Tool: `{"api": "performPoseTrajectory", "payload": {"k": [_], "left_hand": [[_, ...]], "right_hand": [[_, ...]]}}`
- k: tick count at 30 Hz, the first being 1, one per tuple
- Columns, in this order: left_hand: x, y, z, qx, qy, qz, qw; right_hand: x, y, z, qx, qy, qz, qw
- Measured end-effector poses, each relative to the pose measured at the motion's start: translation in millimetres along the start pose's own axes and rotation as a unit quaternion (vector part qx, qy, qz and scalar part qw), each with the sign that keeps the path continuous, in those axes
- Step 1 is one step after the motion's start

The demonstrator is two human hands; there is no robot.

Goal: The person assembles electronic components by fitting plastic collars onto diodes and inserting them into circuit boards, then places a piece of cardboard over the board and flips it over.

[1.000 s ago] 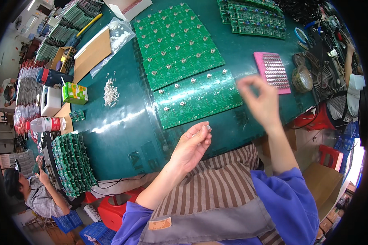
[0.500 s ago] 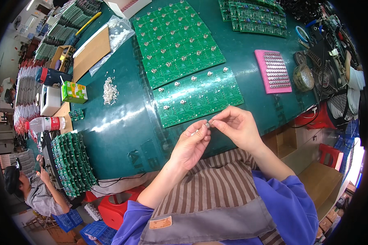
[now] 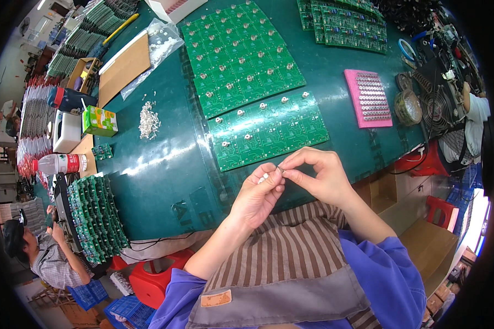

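Just in front of the near green circuit board (image 3: 274, 131), my two hands meet fingertip to fingertip. My left hand (image 3: 258, 200) is closed, with small white pieces (image 3: 263, 178) showing between its thumb and fingers. My right hand (image 3: 321, 178) pinches a tiny metallic part (image 3: 280, 169) against the left fingertips; its exact kind is too small to make out. Several round silver components stand on the near board. Beyond it lie larger green boards (image 3: 241, 60) with similar components in rows. A pink foam block (image 3: 352, 90) at the right carries rows of silver components.
A pile of small white pieces (image 3: 148, 122) lies on the green tabletop (image 3: 148, 194). To the left are a green carton (image 3: 100, 121), a plastic bottle (image 3: 60, 164) and stacked small boards (image 3: 96, 219). More boards (image 3: 351, 27) lie far right. Another person (image 3: 44, 252) sits at left.
My fingertips have shifted slightly around the tiny part, and the white pieces in my left hand show more plainly. The boards stay in place; the view has tilted a little.
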State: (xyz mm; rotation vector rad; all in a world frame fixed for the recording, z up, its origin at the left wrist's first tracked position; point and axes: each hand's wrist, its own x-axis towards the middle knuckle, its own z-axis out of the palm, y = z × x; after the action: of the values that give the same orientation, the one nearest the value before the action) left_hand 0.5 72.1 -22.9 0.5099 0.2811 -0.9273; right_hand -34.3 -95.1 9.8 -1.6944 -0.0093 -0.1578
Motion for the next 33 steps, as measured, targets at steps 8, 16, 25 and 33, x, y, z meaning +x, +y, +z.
{"api": "performPoseTrajectory", "payload": {"k": [8, 16, 25, 33], "left_hand": [[-3.7, 5.8, 14.3, 0.0, 0.088, -0.021, 0.996], [-5.2, 7.4, 5.3, -0.001, 0.074, -0.032, 0.997], [-3.9, 8.2, 3.6, -0.011, 0.061, -0.035, 0.997], [-3.0, 8.2, 3.4, -0.046, 0.03, -0.037, 0.998]], "right_hand": [[58.2, 8.8, -7.7, -0.222, 0.029, -0.077, 0.971], [80.7, 12.0, -6.9, -0.275, -0.049, -0.069, 0.958], [73.5, 20.0, -2.8, -0.265, 0.003, -0.067, 0.962], [68.5, 30.6, 0.4, -0.246, 0.035, -0.117, 0.961]]}}
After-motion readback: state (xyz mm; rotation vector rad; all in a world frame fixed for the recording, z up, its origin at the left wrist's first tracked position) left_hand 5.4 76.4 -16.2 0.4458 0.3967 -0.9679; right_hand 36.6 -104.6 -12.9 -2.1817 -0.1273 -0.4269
